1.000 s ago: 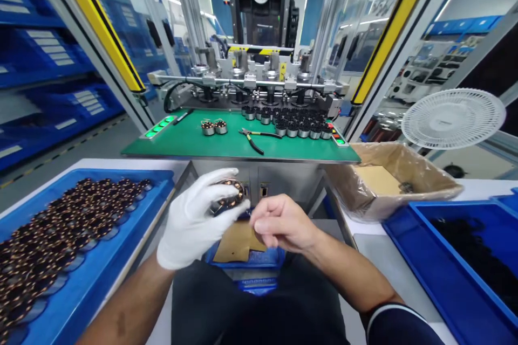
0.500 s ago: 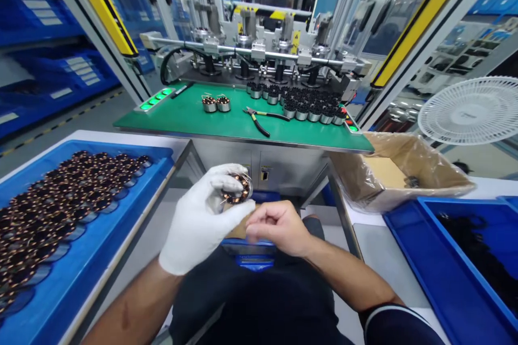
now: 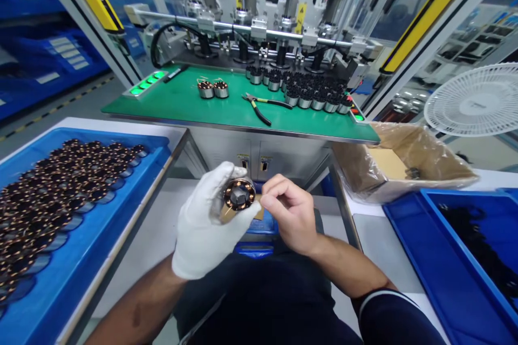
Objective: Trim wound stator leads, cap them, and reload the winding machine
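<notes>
Machine frames and clear panels fill the background, with a row of press fixtures (image 3: 259, 32) behind a green worktop (image 3: 174, 102). From my remote seat I see a blue tray (image 3: 157, 137) full of copper-wound stators on the left, and a plastic-lined carton (image 3: 364, 172) and another blue bin (image 3: 429, 248) on the right. Black-topped parts (image 3: 313, 89) crowd the worktop's right side; yellow-and-black cutters (image 3: 253, 101) lie open beside them.

Nearer, my white-gloved left hand (image 3: 206, 221) grips one copper-wound stator (image 3: 239, 194), thumb along its lower right edge, fingers curled over the far side. It's held above my lap, in front of the worktop, wound end tilted up towards me. My bare right hand (image 3: 289, 210) hangs just beside it, thumb and forefinger drawn close together near the gloved thumb tip. I can't tell whether they pinch a fine wire or touch the rim.

I judge this to be handwork at the stator's wound edge; the next move calls for a steady left grip and fine right fingertip placement.
</notes>
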The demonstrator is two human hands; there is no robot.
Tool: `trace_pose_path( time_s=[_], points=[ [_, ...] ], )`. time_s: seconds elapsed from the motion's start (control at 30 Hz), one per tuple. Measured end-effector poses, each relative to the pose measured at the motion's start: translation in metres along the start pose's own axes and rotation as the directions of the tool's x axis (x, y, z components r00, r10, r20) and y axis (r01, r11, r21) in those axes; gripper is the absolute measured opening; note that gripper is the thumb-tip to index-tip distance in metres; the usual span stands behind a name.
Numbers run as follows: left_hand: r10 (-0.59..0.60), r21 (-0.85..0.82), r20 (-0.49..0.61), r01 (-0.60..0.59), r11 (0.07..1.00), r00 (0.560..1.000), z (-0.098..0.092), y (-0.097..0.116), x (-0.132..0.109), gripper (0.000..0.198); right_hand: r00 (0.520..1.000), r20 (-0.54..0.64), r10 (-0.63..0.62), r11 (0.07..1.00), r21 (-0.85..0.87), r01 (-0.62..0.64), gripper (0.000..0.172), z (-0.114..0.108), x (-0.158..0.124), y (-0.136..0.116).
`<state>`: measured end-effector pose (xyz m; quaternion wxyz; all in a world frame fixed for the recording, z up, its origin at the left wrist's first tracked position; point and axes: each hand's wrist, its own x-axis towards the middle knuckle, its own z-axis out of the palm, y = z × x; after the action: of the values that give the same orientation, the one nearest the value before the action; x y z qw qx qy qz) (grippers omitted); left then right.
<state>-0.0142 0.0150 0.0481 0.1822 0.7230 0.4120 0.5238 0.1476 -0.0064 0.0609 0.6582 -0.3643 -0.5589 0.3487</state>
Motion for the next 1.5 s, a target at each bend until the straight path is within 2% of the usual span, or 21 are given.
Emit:
trace_pose_path(
  time_s=[0.07, 0.2, 0.27, 0.37, 0.43, 0.5, 0.53, 0.6, 0.63, 0.67, 0.7, 0.77, 0.83, 0.87, 0.93, 1.0, 1.1, 1.17, 1.37, 1.5],
  points=[
    [0.007, 0.045, 0.009, -0.007, 0.999, 1.0, 0.0, 0.003, 0.0, 0.066, 0.999, 0.036, 0.032, 0.998, 0.053, -0.034, 0.02, -0.001, 0.004, -0.001],
    [0.095, 0.192, 0.08, -0.108, 0.975, 0.992, -0.003, 0.01, 0.002, 0.064, 0.992, 0.112, 0.061, 0.992, 0.099, -0.072, 0.028, 0.001, 0.011, -0.003],
    [0.111, 0.222, 0.067, -0.123, 0.967, 0.992, -0.004, 0.012, 0.003, 0.064, 0.987, 0.086, 0.139, 0.974, 0.169, -0.152, 0.032, 0.005, 0.009, 0.001],
    [0.091, 0.24, 0.05, -0.1, 0.966, 0.995, -0.005, 0.012, 0.002, 0.069, 0.972, -0.032, 0.234, 0.942, 0.255, -0.219, 0.034, 0.004, 0.006, 0.007],
    [0.07, 0.239, 0.093, -0.09, 0.967, 0.993, -0.007, 0.013, 0.003, 0.07, 0.986, -0.03, 0.163, 0.973, 0.17, -0.155, 0.027, -0.002, 0.01, 0.003],
    [0.07, 0.249, 0.141, -0.104, 0.963, 0.988, -0.01, 0.014, 0.005, 0.069, 0.996, 0.094, 0.007, 1.0, -0.01, -0.006, 0.022, -0.011, 0.02, -0.007],
    [0.083, 0.259, 0.152, -0.121, 0.958, 0.985, -0.011, 0.015, 0.005, 0.068, 0.979, 0.193, -0.061, 0.993, -0.087, 0.079, 0.025, -0.015, 0.025, -0.013],
    [0.114, 0.275, 0.176, -0.16, 0.948, 0.978, -0.012, 0.018, 0.006, 0.066, 0.921, 0.375, -0.108, 0.971, -0.159, 0.179, 0.023, -0.019, 0.034, -0.023],
    [0.121, 0.278, 0.182, -0.169, 0.946, 0.976, -0.012, 0.018, 0.006, 0.066, 0.91, 0.403, -0.096, 0.973, -0.154, 0.171, 0.016, -0.018, 0.036, -0.027],
    [0.12, 0.278, 0.183, -0.169, 0.946, 0.976, -0.011, 0.018, 0.005, 0.066, 0.925, 0.374, -0.074, 0.983, -0.127, 0.13, 0.01, -0.016, 0.037, -0.028],
    [0.114, 0.27, 0.176, -0.159, 0.95, 0.978, -0.011, 0.018, 0.005, 0.067, 0.954, 0.297, -0.046, 0.993, -0.087, 0.075, 0.011, -0.013, 0.035, -0.027],
    [0.092, 0.245, 0.132, -0.123, 0.962, 0.987, -0.009, 0.017, 0.005, 0.067, 0.998, 0.067, 0.004, 1.0, 0.01, -0.005, 0.017, -0.006, 0.028, -0.021],
    [0.072, 0.202, 0.077, -0.086, 0.976, 0.994, -0.009, 0.016, 0.006, 0.057, 0.993, -0.115, -0.013, 0.997, 0.077, 0.022, 0.019, -0.002, 0.018, -0.011],
    [0.064, 0.175, 0.055, -0.073, 0.982, 0.996, -0.009, 0.017, 0.007, 0.05, 0.988, -0.146, -0.048, 0.994, 0.087, 0.061, 0.023, -0.001, 0.013, -0.006],
    [0.055, 0.135, 0.023, -0.058, 0.989, 0.998, -0.01, 0.018, 0.011, 0.039, 0.986, -0.116, -0.12, 0.99, 0.063, 0.128, 0.034, -0.001, 0.004, 0.003],
    [0.056, 0.117, 0.003, -0.056, 0.992, 0.998, -0.011, 0.019, 0.014, 0.035, 0.989, -0.02, -0.147, 0.989, -0.003, 0.147, 0.038, -0.003, -0.001, 0.009],
    [0.056, 0.106, 0.007, -0.056, 0.993, 0.998, -0.011, 0.022, 0.015, 0.036, 0.985, 0.072, -0.156, 0.985, -0.066, 0.16, 0.019, -0.004, -0.003, 0.011],
    [0.055, 0.078, 0.019, -0.056, 0.995, 0.998, -0.011, 0.023, 0.014, 0.036, 0.981, 0.082, -0.173, 0.982, -0.064, 0.178, 0.005, -0.004, -0.002, 0.007],
    [0.071, 0.095, 0.05, -0.075, 0.993, 0.996, -0.011, 0.023, 0.014, 0.033, 0.993, 0.008, -0.12, 0.99, -0.076, 0.12, 0.014, -0.003, 0.005, -0.004],
    [0.107, 0.138, 0.073, -0.116, 0.984, 0.992, -0.01, 0.024, 0.013, 0.031, 0.997, 0.066, -0.042, 0.999, 0.004, 0.042, 0.006, -0.005, 0.007, -0.007]
  ],
)
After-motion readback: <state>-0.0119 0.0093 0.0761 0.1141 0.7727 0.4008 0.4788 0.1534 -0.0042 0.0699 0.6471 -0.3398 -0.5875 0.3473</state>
